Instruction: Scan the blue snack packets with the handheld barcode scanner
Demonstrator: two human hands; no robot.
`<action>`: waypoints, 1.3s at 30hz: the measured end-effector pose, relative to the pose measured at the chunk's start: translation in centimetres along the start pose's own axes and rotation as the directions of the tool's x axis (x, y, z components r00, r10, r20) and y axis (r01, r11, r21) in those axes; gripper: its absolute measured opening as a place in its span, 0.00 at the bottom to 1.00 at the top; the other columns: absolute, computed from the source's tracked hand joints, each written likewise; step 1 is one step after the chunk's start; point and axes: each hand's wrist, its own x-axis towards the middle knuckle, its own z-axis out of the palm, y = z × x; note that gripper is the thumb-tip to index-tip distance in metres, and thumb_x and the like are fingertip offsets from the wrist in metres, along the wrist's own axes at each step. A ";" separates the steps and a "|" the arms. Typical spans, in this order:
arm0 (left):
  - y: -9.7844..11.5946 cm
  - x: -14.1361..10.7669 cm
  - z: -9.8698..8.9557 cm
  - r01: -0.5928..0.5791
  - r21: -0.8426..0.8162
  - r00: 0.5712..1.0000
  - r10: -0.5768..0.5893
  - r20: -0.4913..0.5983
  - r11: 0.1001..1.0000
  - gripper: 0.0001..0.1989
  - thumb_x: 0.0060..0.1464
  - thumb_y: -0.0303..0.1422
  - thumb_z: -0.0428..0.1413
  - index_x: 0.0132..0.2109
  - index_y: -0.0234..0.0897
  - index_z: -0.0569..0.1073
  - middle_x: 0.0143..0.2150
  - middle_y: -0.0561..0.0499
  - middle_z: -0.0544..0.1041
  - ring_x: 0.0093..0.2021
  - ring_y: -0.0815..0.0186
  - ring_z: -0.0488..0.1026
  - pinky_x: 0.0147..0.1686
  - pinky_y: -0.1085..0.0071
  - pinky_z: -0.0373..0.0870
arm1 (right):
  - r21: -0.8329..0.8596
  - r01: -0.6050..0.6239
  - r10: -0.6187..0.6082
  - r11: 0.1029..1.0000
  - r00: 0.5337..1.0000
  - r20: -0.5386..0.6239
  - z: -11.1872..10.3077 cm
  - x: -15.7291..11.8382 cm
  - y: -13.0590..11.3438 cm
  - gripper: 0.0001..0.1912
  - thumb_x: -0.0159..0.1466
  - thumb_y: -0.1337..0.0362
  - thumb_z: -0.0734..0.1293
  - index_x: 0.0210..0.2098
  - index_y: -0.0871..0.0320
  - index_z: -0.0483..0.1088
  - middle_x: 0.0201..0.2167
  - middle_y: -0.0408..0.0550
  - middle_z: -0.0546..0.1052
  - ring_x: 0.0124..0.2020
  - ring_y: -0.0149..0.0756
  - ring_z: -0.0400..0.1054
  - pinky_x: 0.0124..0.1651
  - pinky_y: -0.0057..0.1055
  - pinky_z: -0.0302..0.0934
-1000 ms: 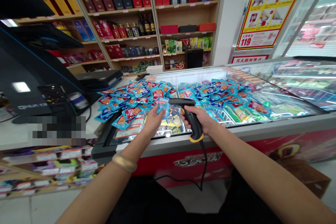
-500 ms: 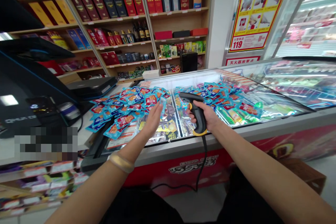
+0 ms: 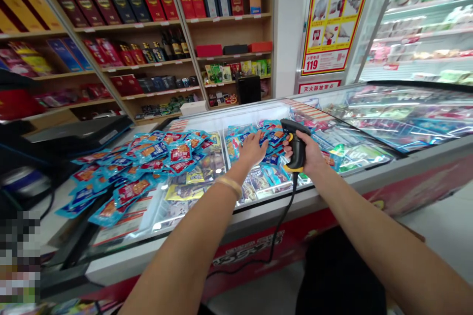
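While the right hand (image 3: 314,153) keeps its grip wrapped around the handle of a black-and-yellow handheld barcode scanner (image 3: 297,151), the left hand (image 3: 252,149) extends over the right-hand pile of snack packets (image 3: 276,139), its grip loosely spread, with no packet visible in it; whether the fingertips touch the packets cannot be told. The scanner is upright, its head just above the packets, and its black cable (image 3: 274,238) hangs from the handle's base in front of the chest freezer (image 3: 369,184). Both piles consist of blue-edged sachets with red or dark-blue panels. The right-hand pile rests on the freezer's glass top; the left-hand pile of snack packets (image 3: 180,152), well apart from it, covers the glass top's left end and spreads onto the adjoining worktop (image 3: 55,236). A gold-coloured bangle (image 3: 229,185) encircles the left wrist. Behind the freezer, boxed bottles and other goods fill wooden shelves (image 3: 232,18), and a red-and-yellow fire-hydrant poster (image 3: 328,19) is mounted to their right.
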 end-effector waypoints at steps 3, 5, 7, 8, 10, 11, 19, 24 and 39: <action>-0.4 -0.4 0.7 -0.024 0.006 1.000 0.024 -0.009 1.000 0.26 0.61 0.41 0.47 0.65 0.42 0.62 0.66 0.39 0.63 0.66 0.46 0.57 0.63 0.40 0.46 | -0.002 0.012 -0.012 1.000 0.999 0.047 -0.3 0.2 0.2 0.10 0.62 0.59 0.63 0.30 0.59 0.66 0.22 0.45 0.71 0.18 0.26 0.61 0.17 0.21 0.58; -0.6 -0.6 0.5 -0.023 -0.023 1.000 0.023 -0.006 0.999 0.27 0.60 0.42 0.49 0.65 0.43 0.60 0.67 0.39 0.61 0.68 0.45 0.54 0.63 0.39 0.43 | -0.008 0.017 -0.016 1.000 0.999 0.050 -0.3 0.2 0.3 0.09 0.62 0.59 0.64 0.31 0.59 0.66 0.22 0.45 0.71 0.18 0.26 0.61 0.17 0.21 0.58; -0.9 -0.8 -0.2 -0.035 -0.047 0.999 0.033 -0.030 0.998 0.30 0.59 0.43 0.51 0.66 0.41 0.59 0.68 0.39 0.59 0.69 0.44 0.50 0.64 0.39 0.40 | -0.006 0.012 -0.012 1.000 0.999 0.052 -0.3 0.2 0.2 0.09 0.63 0.59 0.63 0.31 0.59 0.67 0.22 0.45 0.70 0.18 0.26 0.61 0.17 0.21 0.58; -1.1 -0.9 -0.6 -0.052 -0.053 0.997 0.048 -0.060 0.997 0.30 0.59 0.42 0.51 0.66 0.40 0.59 0.68 0.38 0.59 0.69 0.45 0.50 0.64 0.39 0.40 | -0.003 0.012 -0.012 1.000 0.998 0.055 -0.3 0.1 0.2 0.09 0.63 0.59 0.63 0.31 0.59 0.67 0.22 0.45 0.70 0.18 0.26 0.61 0.17 0.21 0.59; -2.0 -1.4 -1.7 -0.102 -0.049 0.986 0.094 -0.137 0.994 0.29 0.59 0.41 0.51 0.65 0.39 0.60 0.67 0.38 0.61 0.68 0.47 0.52 0.65 0.43 0.43 | -0.005 0.021 -0.021 1.000 0.998 0.067 -0.3 0.0 0.2 0.09 0.62 0.59 0.64 0.31 0.59 0.67 0.22 0.44 0.70 0.19 0.26 0.60 0.17 0.20 0.59; -2.6 -1.8 -2.5 -0.130 -0.036 0.977 0.121 -0.175 0.991 0.28 0.59 0.40 0.51 0.65 0.39 0.60 0.66 0.38 0.62 0.68 0.49 0.54 0.65 0.46 0.44 | -0.009 0.033 -0.032 0.999 0.997 0.074 -0.2 -0.1 0.2 0.09 0.61 0.59 0.65 0.31 0.59 0.67 0.22 0.44 0.70 0.19 0.26 0.60 0.17 0.20 0.59; -9.2 -5.4 -10.8 0.081 0.280 0.900 0.050 -0.432 0.957 0.28 0.53 0.36 0.55 0.62 0.37 0.65 0.64 0.36 0.64 0.64 0.48 0.58 0.62 0.52 0.52 | -0.081 0.038 -0.022 0.996 0.981 0.195 4.6 -0.4 3.3 0.09 0.61 0.59 0.66 0.30 0.59 0.68 0.22 0.43 0.69 0.19 0.25 0.60 0.18 0.20 0.58; -12.0 -6.3 -12.9 0.376 0.299 0.852 -0.201 -0.483 0.877 0.39 0.46 0.44 0.61 0.64 0.36 0.62 0.63 0.30 0.63 0.63 0.38 0.59 0.59 0.45 0.55 | -0.194 -0.102 0.151 0.976 0.955 0.255 9.5 0.9 6.7 0.10 0.63 0.60 0.64 0.29 0.60 0.68 0.21 0.43 0.69 0.18 0.26 0.60 0.17 0.21 0.58; -13.8 -7.0 -14.6 0.073 -0.209 0.728 -0.195 -0.657 0.975 0.18 0.59 0.44 0.48 0.46 0.39 0.75 0.46 0.43 0.77 0.56 0.49 0.67 0.59 0.52 0.59 | -0.264 -0.297 0.371 0.918 0.878 0.301 8.8 5.5 9.4 0.09 0.63 0.61 0.63 0.31 0.61 0.69 0.22 0.45 0.69 0.19 0.26 0.60 0.19 0.21 0.58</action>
